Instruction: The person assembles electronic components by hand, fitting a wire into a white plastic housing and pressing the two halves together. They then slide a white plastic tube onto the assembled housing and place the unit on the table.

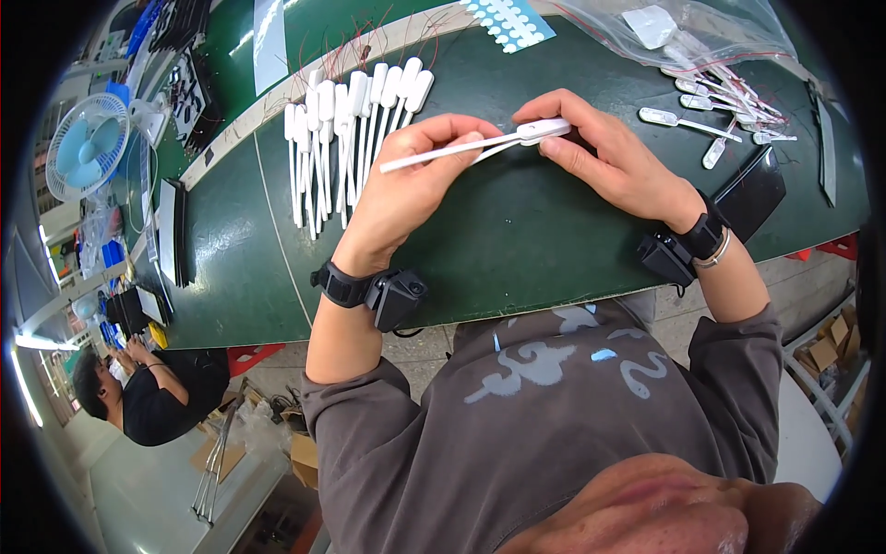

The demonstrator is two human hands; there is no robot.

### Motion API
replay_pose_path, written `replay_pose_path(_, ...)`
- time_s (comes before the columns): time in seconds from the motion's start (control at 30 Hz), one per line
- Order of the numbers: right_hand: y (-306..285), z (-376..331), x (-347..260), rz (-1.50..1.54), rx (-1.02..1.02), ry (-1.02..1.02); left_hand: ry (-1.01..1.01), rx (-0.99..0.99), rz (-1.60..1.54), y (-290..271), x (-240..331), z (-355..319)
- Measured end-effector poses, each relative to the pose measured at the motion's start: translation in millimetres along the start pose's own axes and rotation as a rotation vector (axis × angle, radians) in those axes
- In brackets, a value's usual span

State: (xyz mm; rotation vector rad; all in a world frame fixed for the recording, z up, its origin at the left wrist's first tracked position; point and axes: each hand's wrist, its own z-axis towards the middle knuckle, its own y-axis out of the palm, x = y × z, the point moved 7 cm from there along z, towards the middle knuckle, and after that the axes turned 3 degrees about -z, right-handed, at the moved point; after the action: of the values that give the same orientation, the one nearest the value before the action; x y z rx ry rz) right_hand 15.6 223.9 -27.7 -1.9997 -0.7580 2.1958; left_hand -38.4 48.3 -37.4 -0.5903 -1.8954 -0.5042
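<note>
Both my hands hold one white plastic stick (503, 141) with a flat, rounded head, above the green tabletop (461, 249). My left hand (397, 189) is closed on the stem with thumb and forefinger. My right hand (614, 162) pinches the head. Two thin stems show near the middle, slightly apart, joining at the head. To the left lies a row of similar white sticks (355, 97), heads pointing away from me, thin red wires behind them. Beyond my right hand is a loose heap of white stick pieces (660, 116) with red wires.
A clear plastic bag (738, 28) lies at the far right, beside a blue sheet with white shapes (508, 23). A black flat object (752, 194) sits near my right wrist. At far left are a fan (88, 148) and a seated person (166, 397).
</note>
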Motion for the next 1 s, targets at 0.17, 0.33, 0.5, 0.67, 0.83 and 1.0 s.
replay_pose_path(0.17, 2, 0, 0, 0.028, -0.084, 0.052, 0.192, -0.028, 0.263, 2, 16, -5)
replay_pose_path(0.33, 5, 0, 1, 0.103, -0.097, 0.057, 0.165, -0.04, 0.235, -3, 7, -1)
replay_pose_path(0.5, 6, -2, -4, 0.114, -0.228, 0.128, 0.028, -0.052, 0.197, -5, -1, 1)
replay_pose_path(0.67, 10, -5, -2, 0.224, -0.268, 0.157, 0.103, -0.015, 0.21, -6, 1, 3)
replay_pose_path(0.83, 17, -5, 0, 0.385, -0.297, 0.187, 0.059, 0.007, 0.217, -9, 4, 3)
replay_pose_path(1.0, 18, -5, 5, 0.489, -0.286, 0.225, -0.013, 0.009, 0.187, -14, 3, 3)
